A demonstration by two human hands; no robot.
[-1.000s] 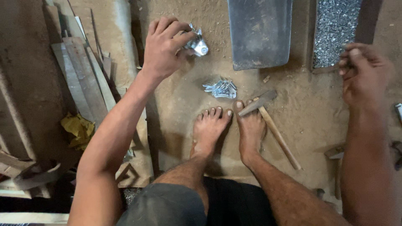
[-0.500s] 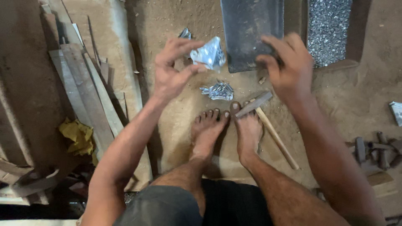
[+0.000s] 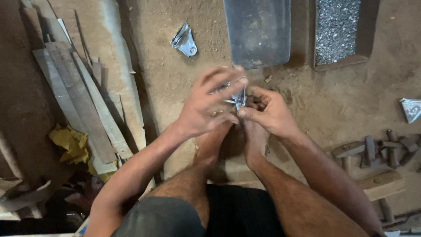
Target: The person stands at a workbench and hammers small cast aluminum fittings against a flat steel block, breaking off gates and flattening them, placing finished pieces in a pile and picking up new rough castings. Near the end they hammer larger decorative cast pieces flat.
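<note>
A person sitting on a packed-earth floor is working a small piece of shiny sheet metal held between both hands, just above the bare feet. The left hand is grasping the piece from above, fingers curled over its upper edge, while the right hand is pinching its lower corner between thumb and forefinger. Both hands are blurred, so the exact shape of the piece cannot be told. For a clean bend, the grip probably needs to be staying close to the fold line, with the thumbs bracing the thin, likely sharp edges rather than sliding along them. A second bright metal piece is lying on the floor beyond the hands, and a third at the right edge. A dark flat metal slab is sitting ahead, near a tray of grey granules. Hammers are resting to the right, wooden slats to the left.
</note>
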